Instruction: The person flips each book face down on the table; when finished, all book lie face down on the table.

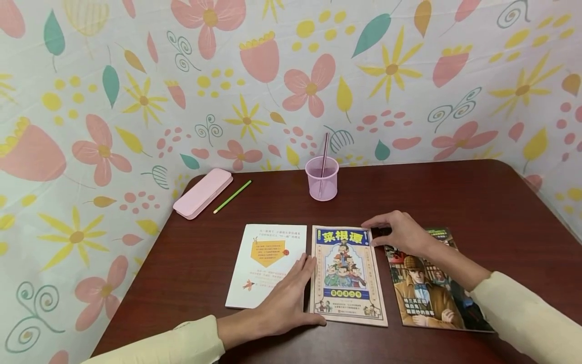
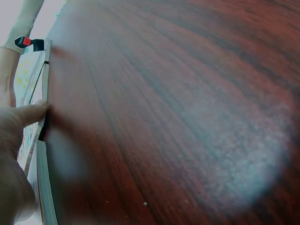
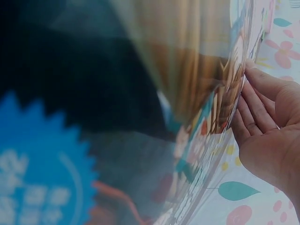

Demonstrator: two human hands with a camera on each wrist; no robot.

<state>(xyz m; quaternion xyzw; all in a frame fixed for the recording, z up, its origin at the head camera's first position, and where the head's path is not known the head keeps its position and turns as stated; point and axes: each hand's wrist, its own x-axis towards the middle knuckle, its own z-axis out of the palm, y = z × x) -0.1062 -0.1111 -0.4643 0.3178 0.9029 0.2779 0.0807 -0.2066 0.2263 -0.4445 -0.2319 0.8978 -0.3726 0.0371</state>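
Three books lie side by side on a dark wooden table [image 1: 454,202]: a white booklet [image 1: 265,253], a comic book with a blue title [image 1: 347,283] in the middle and a detective book [image 1: 423,293] on the right. My left hand [image 1: 295,288] lies flat with straight fingers along the seam between the white booklet and the comic book. In the left wrist view a fingertip of that hand [image 2: 18,117] touches the book edges [image 2: 44,154]. My right hand [image 1: 395,232] arches over the comic book's top right corner. Its fingertips [image 3: 246,89] touch a glossy cover's edge [image 3: 225,103].
A pink cup [image 1: 322,178] with a straw [image 1: 325,149] stands behind the books. A pink pencil case [image 1: 202,192] and a green pencil [image 1: 232,196] lie at the back left. A floral cloth [image 1: 291,76] walls the table on three sides.
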